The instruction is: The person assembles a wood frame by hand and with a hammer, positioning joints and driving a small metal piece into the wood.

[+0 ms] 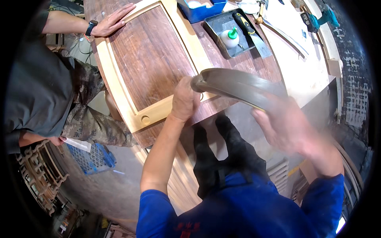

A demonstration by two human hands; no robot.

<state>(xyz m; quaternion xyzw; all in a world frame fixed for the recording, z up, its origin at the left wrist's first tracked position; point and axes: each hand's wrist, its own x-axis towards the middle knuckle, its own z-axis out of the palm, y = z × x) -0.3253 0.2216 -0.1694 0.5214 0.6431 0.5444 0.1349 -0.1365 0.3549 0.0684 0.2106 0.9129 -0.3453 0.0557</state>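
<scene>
Nearest: one blue shirt (242, 202), two sleeves. Left to right: one co-worker, two hands: one closed on a white strip (78, 144), one, watch (91, 27) at wrist, flat on the frame. One blue crate (92, 158), floor. One pale wooden frame (158, 108), on a brown table (238, 65). One left hand (185, 101), at the frame's near right corner; fingers mostly hidden, grip cannot be told. One tray (217, 37), one green-capped bottle (229, 39). One right hand (283, 123), blurred, fingers wrapped around one grey hand tool (242, 87), exact kind unclear. One teal drill (327, 16).
</scene>
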